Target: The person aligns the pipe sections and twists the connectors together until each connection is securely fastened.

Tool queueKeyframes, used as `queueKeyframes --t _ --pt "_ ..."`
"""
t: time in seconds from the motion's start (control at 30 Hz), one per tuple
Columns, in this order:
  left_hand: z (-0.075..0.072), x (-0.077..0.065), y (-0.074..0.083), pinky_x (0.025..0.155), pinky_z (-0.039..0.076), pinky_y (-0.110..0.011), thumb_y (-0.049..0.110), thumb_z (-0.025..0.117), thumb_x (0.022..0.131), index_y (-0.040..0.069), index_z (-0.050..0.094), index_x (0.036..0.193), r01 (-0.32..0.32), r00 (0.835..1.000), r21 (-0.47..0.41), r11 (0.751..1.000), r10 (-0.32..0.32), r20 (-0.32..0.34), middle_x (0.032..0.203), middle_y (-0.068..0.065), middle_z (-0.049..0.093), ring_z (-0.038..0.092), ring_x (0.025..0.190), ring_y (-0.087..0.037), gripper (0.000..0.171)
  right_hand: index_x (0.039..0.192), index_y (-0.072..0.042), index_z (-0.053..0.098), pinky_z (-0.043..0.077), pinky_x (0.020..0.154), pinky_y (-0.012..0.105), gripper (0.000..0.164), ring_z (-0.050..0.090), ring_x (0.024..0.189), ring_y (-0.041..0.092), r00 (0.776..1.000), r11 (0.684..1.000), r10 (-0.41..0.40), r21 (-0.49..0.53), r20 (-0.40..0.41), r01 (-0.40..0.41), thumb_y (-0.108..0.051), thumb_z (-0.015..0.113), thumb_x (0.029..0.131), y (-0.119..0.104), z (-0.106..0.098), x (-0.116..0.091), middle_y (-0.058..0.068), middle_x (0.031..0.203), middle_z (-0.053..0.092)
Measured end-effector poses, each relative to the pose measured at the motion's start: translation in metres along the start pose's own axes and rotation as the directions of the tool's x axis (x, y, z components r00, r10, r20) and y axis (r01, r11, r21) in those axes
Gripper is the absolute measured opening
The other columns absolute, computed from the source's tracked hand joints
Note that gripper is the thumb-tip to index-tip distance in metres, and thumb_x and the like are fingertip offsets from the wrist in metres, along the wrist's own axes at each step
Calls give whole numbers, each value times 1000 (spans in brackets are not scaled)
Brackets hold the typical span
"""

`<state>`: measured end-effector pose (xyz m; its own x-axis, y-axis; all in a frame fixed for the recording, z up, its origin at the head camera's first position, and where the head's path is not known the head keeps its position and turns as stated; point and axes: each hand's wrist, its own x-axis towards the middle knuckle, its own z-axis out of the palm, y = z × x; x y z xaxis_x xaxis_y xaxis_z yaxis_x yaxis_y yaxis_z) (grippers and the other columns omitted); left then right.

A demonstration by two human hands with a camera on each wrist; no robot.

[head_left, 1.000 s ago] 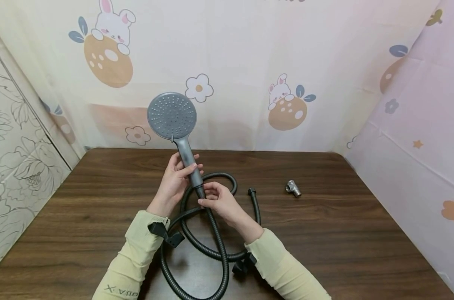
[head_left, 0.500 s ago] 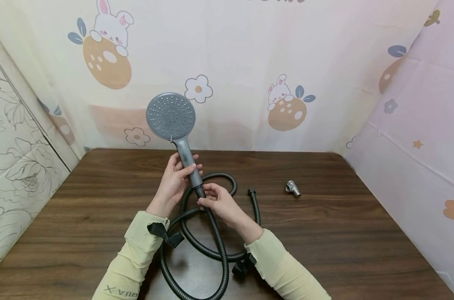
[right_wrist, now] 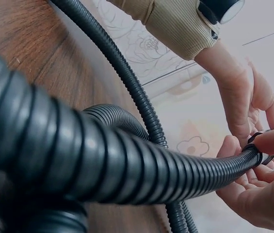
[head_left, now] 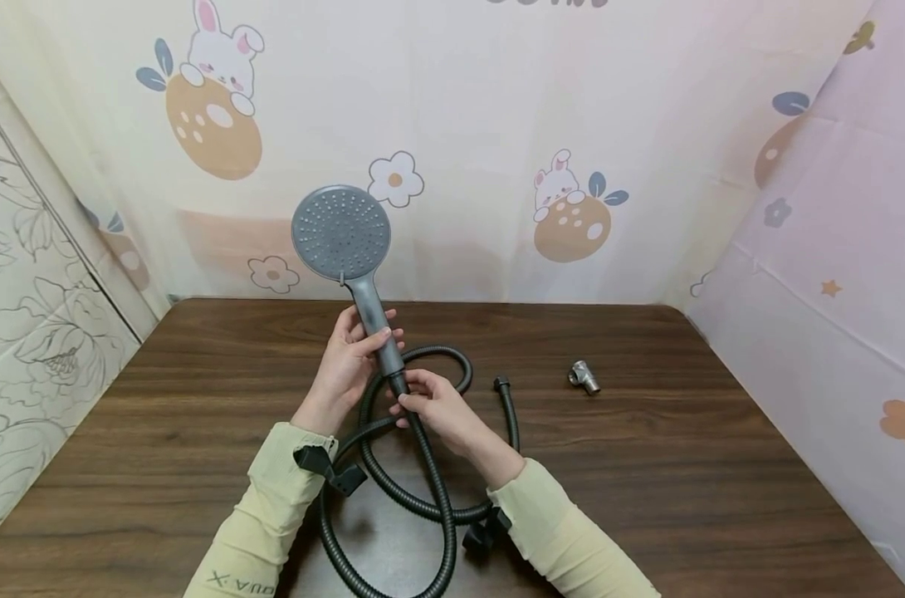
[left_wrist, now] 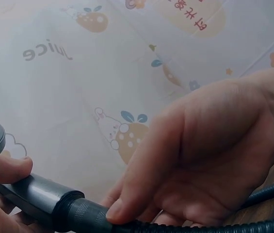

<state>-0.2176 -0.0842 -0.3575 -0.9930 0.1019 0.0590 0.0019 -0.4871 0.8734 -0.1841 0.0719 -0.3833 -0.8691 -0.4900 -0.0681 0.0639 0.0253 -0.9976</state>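
1. Grey and smooth-handled, with a round, nub-dotted face: one shower head (head_left: 340, 232), held upright at a slight tilt, its handle (head_left: 370, 306) clasped by the left hand's grip (head_left: 340, 364).
2. Dark, knurled and tapering: one collar (head_left: 398, 383), below the handle, pinched between thumb and fingers by the right hand's grip (head_left: 443, 411).
3. Black and ribbed: one hose (head_left: 434, 469), looped over the wood-grained table (head_left: 647, 473).
4. Dark and stubby: one nut (head_left: 501, 382), fitted at the hose's free end.
5. Shiny, metallic: one short branched fitting (head_left: 584, 377), set well apart.
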Motion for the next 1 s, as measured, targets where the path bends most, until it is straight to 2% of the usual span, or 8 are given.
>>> queueKeyframes --t 0.2,0.3,0.5,0.77,0.87,1.0 --pt "0 0 -1 101 36 -49 -4 47 91 16 24 136 1 1000 -10 1000 -1 -1 117 -2 55 63 93 -16 54 124 5 45 53 77 34 35 59 87 20 999 999 12 51 -41 -10 -5 52 90 0 1 -1 19 106 49" --pt "0 0 -2 100 36 -49 -4 47 91 16 24 135 2 1000 -12 1000 -2 2 119 -4 54 63 93 -16 54 122 6 46 53 77 34 35 57 84 17 999 997 11 72 -53 -7 -4 53 89 1 0 -1 13 101 47" --pt "0 0 -1 96 42 -43 -4 47 91 16 24 136 3 1000 2 1000 -3 0 124 -7 52 63 92 -15 54 126 5 42 54 77 33 38 59 82 15 998 997 12 74 -62 -8 -4 52 91 1 0 0 15 105 45" --pt "1 0 0 99 39 -47 -5 46 91 16 23 137 4 1000 -12 1000 -4 0 139 -19 37 63 91 -15 55 127 2 38 54 77 35 37 61 87 20 998 997 14 70 -66 -10 -6 48 93 1 -1 0 20 116 45" --pt "1 0 0 96 42 -44 -5 46 91 16 23 136 8 1000 -16 1000 -8 -2 139 -19 38 63 91 -15 54 127 3 38 53 77 36 35 60 88 21 998 998 12 69 -61 -8 -6 45 94 1 0 -1 22 118 46" --pt "0 0 0 93 45 -41 -5 46 91 16 24 135 7 1000 -13 1000 -7 -9 130 -12 48 63 91 -14 54 128 4 36 53 78 37 34 59 89 21 999 998 3 61 -45 0 -6 41 96 0 1 -1 24 120 45"
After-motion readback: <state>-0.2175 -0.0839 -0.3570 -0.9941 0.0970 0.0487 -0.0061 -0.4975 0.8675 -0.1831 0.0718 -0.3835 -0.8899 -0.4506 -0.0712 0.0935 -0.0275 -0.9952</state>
